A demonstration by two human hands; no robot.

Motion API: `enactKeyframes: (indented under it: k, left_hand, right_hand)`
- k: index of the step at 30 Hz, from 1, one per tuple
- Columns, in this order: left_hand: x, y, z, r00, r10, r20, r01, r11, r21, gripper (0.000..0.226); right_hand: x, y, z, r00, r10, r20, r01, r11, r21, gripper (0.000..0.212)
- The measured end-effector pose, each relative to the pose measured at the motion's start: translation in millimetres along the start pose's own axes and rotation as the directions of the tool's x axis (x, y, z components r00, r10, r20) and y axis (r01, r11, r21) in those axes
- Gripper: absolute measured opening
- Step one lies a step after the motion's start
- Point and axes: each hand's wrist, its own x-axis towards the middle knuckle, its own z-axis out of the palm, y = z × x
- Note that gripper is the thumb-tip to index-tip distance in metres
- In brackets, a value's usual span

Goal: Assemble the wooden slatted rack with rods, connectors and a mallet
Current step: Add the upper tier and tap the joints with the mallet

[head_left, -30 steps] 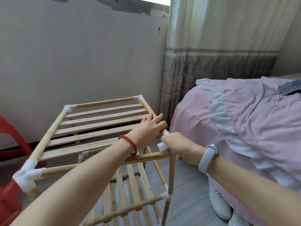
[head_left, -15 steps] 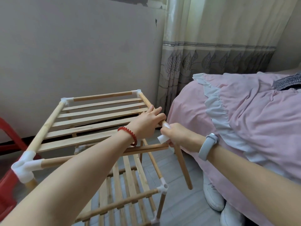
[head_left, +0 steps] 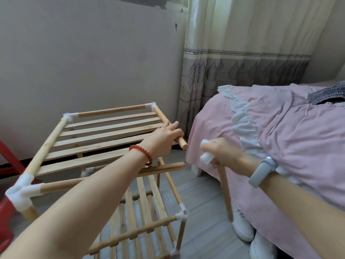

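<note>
The wooden slatted rack [head_left: 104,135] stands in front of me with a top shelf and a lower shelf [head_left: 141,217]. My left hand [head_left: 164,141] grips the top shelf's right side rod [head_left: 182,143], whose near end is bare. The front rod [head_left: 164,168] of the top shelf also ends bare at the right. My right hand [head_left: 222,156] grips a white corner connector [head_left: 206,157] with a leg rod [head_left: 225,195] hanging from it, held apart from the rack toward the bed. An empty white connector [head_left: 182,214] sits on the lower shelf's front right corner.
A pink-covered bed [head_left: 280,139] lies close on the right, with white shoes [head_left: 244,230] on the floor beside it. A red plastic chair [head_left: 7,208] stands at the left. The wall and a curtain [head_left: 242,53] are behind the rack.
My right hand has pulled the corner connector and its leg rod off the rack's front right corner and moved them right. The side and front rod ends are now bare.
</note>
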Motion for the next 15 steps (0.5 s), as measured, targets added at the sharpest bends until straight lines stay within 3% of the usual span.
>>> enactKeyframes:
  k: [2,7,9,11,12,13,15]
  left_hand:
    - [-1.7,5.5,-2.0,0.999,0.006,-0.044,-0.007,0.999,-0.040,0.039]
    - [-12.6,17.9,-7.0,0.999,-0.046,-0.020,0.044,0.998,-0.054,0.056]
    - [-25.9,20.8,-11.6,0.976,-0.081,-0.203,0.060,0.993,-0.105,0.046]
    - [-43.6,28.9,-16.5,0.883,-0.050,-0.467,0.014,0.997,-0.080,0.021]
    - [-53.4,34.7,-18.8,0.862,-0.036,-0.505,0.009,0.998,-0.056,0.013]
    - [-60.9,39.6,-18.2,0.894,-0.054,-0.445,0.031,0.998,-0.058,0.014]
    - [-68.6,48.3,-12.6,0.986,-0.127,-0.103,0.124,0.992,-0.039,0.028]
  right_hand:
    - [5.1,14.8,-15.1,0.990,0.090,-0.108,-0.043,0.925,0.379,0.027]
    - [8.7,31.6,-8.6,0.978,0.137,-0.155,-0.023,0.814,0.580,0.025]
    - [7.7,22.4,-6.7,0.977,0.082,-0.197,0.049,0.812,0.581,0.023]
    - [8.0,15.6,-5.7,0.971,0.019,-0.240,0.127,0.807,0.576,0.025]
    - [8.5,14.6,-3.9,0.968,0.010,-0.249,0.143,0.797,0.587,0.026]
    - [8.3,15.9,-1.0,0.967,0.010,-0.253,0.147,0.790,0.595,0.026]
    - [7.9,20.9,7.1,0.971,0.011,-0.239,0.131,0.812,0.569,0.024]
